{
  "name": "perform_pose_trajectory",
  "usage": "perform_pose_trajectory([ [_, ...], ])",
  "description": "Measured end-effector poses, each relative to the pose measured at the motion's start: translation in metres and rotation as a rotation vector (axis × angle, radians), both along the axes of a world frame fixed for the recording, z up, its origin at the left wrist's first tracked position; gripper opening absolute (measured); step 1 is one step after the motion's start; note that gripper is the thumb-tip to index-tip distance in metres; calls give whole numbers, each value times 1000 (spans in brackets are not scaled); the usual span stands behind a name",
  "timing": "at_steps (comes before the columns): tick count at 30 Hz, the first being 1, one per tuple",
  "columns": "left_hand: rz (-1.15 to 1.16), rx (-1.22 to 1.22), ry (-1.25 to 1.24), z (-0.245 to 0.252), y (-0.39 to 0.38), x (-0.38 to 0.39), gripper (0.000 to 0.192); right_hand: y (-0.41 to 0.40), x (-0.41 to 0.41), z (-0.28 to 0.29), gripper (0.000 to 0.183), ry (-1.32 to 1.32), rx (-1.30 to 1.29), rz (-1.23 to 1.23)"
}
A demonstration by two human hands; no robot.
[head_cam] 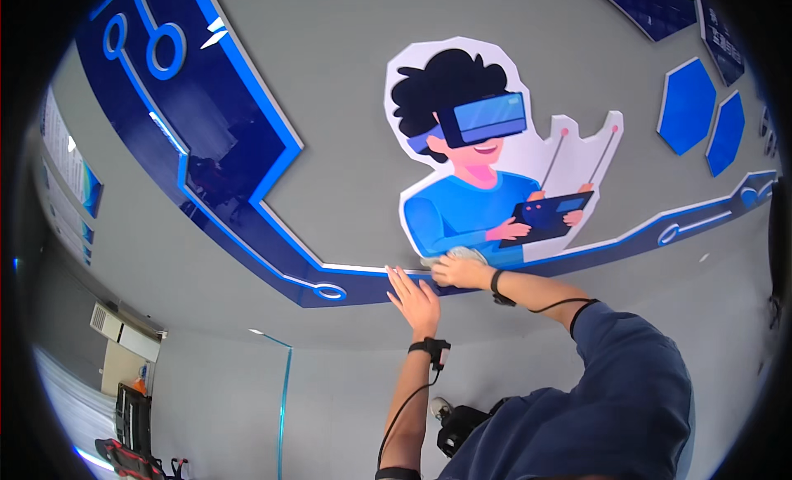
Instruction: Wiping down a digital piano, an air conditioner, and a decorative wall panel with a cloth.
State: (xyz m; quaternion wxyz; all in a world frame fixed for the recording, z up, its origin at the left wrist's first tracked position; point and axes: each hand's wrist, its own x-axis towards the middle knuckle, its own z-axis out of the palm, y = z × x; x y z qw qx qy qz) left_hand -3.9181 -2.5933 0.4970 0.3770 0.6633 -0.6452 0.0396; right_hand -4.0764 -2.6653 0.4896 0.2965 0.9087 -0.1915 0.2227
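My right hand is closed on a pale cloth, pressed to the lower edge of a cartoon cut-out panel of a figure in a VR headset. My left hand lies with fingers apart against the dark blue wall trim, just left of the right hand, and holds nothing. Both wrists wear black straps with small devices and cables. Part of the cloth is hidden under the right fingers.
Grey wall surrounds the cut-out. A broad blue circuit-pattern panel rises at left, and blue hexagons hang at right. Below lies grey floor with a teal tape line. A red-and-black bag sits at lower left.
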Motion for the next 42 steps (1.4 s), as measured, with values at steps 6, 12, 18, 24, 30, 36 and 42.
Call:
perform_pose_trajectory([
  [6, 73, 139, -48, -10, -8, 31, 60, -6, -3, 70, 25, -65, -133, -94],
  [12, 152, 72, 145, -10, -25, -2, 60, -11, -1, 203, 19, -532, -341, -186],
  [18, 162, -323, 472, 27, -46, -36, 54, -4, -12, 27, 10, -222, -52, -10],
  [24, 2, -595, 566, 78, -77, -68, 54, 21, -64, 5, 13, -160, 126, -100],
  [30, 288, -584, 374, 79, -103, -97, 61, 2, -124, 200, 37, -540, -454, -184],
  [36, 262, -547, 414, 77, -108, -104, 62, -10, -123, 281, 36, -823, -526, -143],
  [42, 333, -556, 334, 72, -110, -94, 63, 14, -107, 49, 17, -435, -123, -230],
])
